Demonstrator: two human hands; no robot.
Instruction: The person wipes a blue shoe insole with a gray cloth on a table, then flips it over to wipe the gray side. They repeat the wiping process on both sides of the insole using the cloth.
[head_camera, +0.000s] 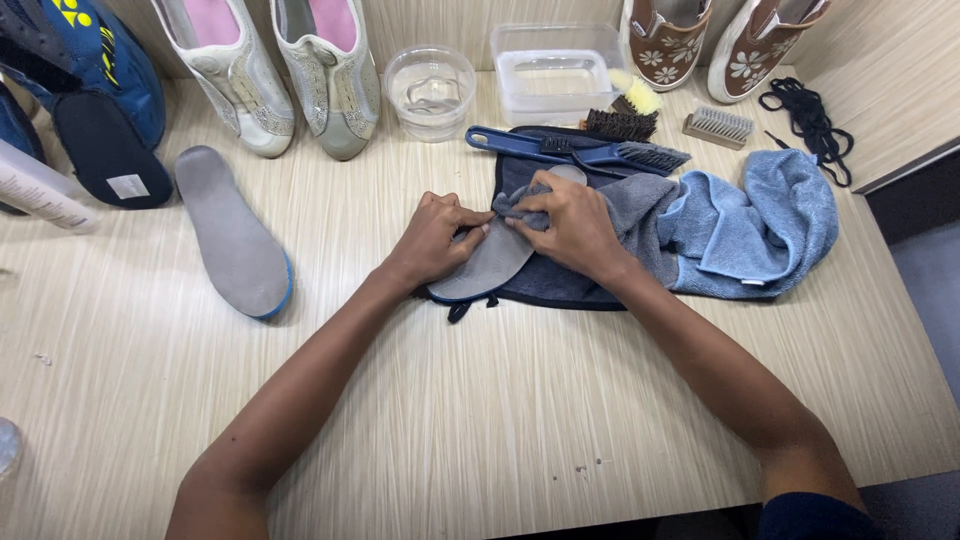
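A grey insole (492, 262) lies on a dark blue cloth (560, 285) in the middle of the wooden table (480, 420). My left hand (432, 238) presses down on the insole's left side. My right hand (572, 225) grips a bunched grey cloth (630, 205) and holds it against the insole's upper part. Both hands meet over the insole, fingertips almost touching.
A second grey insole (232, 232) lies to the left. A light blue towel (770, 220), blue brush (590, 152), small brushes (718, 126), black laces (808, 122), a round bowl (430, 90) and clear tub (558, 72) sit behind. Shoes (290, 70) line the back edge.
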